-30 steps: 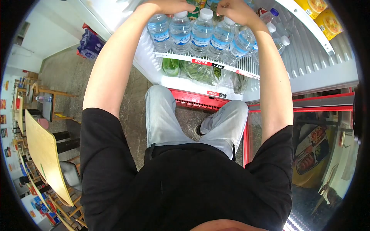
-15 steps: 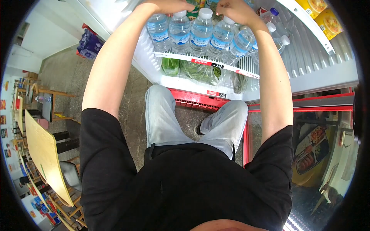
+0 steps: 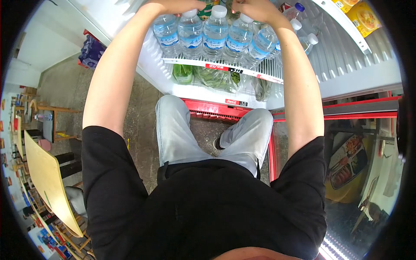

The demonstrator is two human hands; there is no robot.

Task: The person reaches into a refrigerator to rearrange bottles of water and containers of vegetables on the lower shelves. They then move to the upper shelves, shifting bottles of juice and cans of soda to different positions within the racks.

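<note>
Both arms reach up into an open fridge (image 3: 130, 26), seen from above.

Left hand (image 3: 172, 5): it lies over the caps at the left end of a row of water bottles (image 3: 214, 31). The top of the frame cuts off the fingers, so whether the hand is closed on a bottle cannot be told.

Right hand (image 3: 256, 8): it sits at the right end of the same row, just above a white-capped bottle (image 3: 239, 37). The fingers look curled inward, possibly about a bottle neck behind the row, but the grip itself is hidden and cannot be confirmed.

The water bottles, clear with blue labels and white caps, stand upright and side by side. They touch one another along the front edge of the wire shelf (image 3: 269, 70). Towards the shelf's right end more bottles lean at a tilt, among them a blue-capped bottle (image 3: 299, 8).

Below the shelf's front edge lie bagged green vegetables (image 3: 216, 78) in the bottom compartment. A red grille (image 3: 208, 109) runs along the fridge base, just beyond the person's knees.

The open fridge door (image 3: 346, 60) stands to the right, with yellow packets (image 3: 366, 18) in its upper rack.

On the stone floor (image 3: 141, 112) to the left are stacked purple packs (image 3: 89, 53), well apart from the fridge, and a wooden tabletop (image 3: 43, 177) with chairs.
</note>
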